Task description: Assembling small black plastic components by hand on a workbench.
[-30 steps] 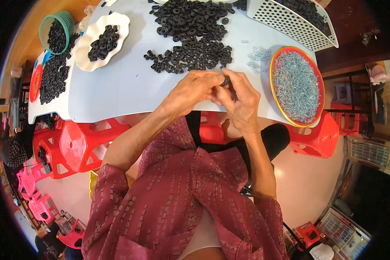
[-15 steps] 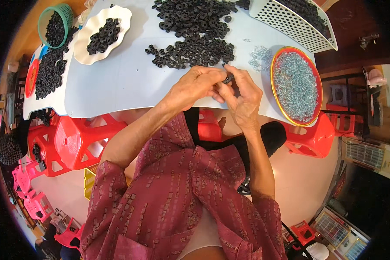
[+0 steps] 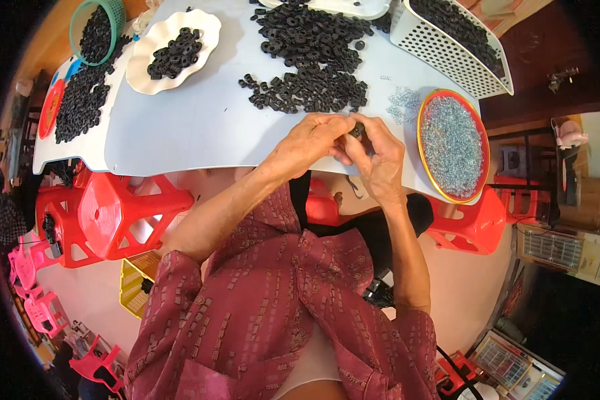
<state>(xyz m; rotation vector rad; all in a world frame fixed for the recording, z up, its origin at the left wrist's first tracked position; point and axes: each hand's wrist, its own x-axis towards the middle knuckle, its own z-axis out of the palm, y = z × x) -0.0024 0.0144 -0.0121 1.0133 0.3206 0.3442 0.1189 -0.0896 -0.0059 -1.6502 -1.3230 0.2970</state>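
Pinching a small black part (image 3: 357, 130) between left hand (image 3: 311, 139) and right hand (image 3: 385, 157), seemingly mid-piece, with a black heap (image 3: 313, 83) left on the bench (image 3: 180, 130)!

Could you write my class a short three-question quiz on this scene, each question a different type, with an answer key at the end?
1. Multiple choice: What is held at the fingertips, between the left hand and the right hand?
A) a green basket
B) a small black part
C) a red stool

2. True or false: The red tray with a yellow rim, full of small clear pieces, lies to the right of the right hand.

3. Fill in the blank: The wavy-edged white plate holds a heap of small parts coloured ____.

Key: 1. B; 2. True; 3. black
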